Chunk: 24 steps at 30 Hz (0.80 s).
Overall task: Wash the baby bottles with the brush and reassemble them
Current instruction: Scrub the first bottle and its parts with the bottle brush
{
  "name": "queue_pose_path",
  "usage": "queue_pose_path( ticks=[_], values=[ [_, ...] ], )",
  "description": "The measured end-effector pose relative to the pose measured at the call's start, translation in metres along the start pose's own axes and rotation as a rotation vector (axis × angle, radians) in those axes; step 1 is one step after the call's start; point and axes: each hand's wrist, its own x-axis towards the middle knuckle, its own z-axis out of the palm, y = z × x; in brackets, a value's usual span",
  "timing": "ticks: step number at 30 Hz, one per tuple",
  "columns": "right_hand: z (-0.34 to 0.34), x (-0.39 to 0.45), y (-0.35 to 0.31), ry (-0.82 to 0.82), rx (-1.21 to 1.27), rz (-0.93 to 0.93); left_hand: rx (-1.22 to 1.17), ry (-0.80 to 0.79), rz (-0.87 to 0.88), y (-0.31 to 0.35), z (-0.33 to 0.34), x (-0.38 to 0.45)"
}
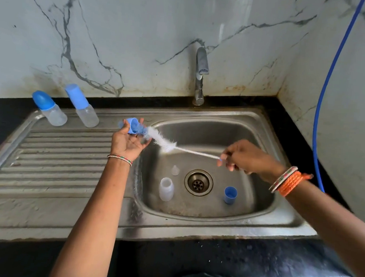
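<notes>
blue plastic collar pinched by left hand | white bristle brush gripped by right hand | no readable labels

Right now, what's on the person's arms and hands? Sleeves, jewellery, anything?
Both forearms are bare: no sleeves, no gloves. The left hand has a thin beaded bangle at the wrist, in white, red and green. The right hand has a stack at the wrist: pale patterned bangles beside a thick orange braided thread band with a loose end. No rings visible.
</notes>
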Motion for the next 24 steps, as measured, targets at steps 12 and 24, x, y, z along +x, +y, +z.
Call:
queue_pose_path(
  ticks=[12, 24],
  values=[
    [0.002, 0.005, 0.013, 0.997, -0.731, -0.766, 0.111, 0.061, -0.056, -0.013, -0.003, -0.001],
    [0.004, -0.009, 0.018, 0.548, -0.824, -0.291, 0.191, -0.016, -0.054, -0.023, -0.021, -0.006]
  ],
)
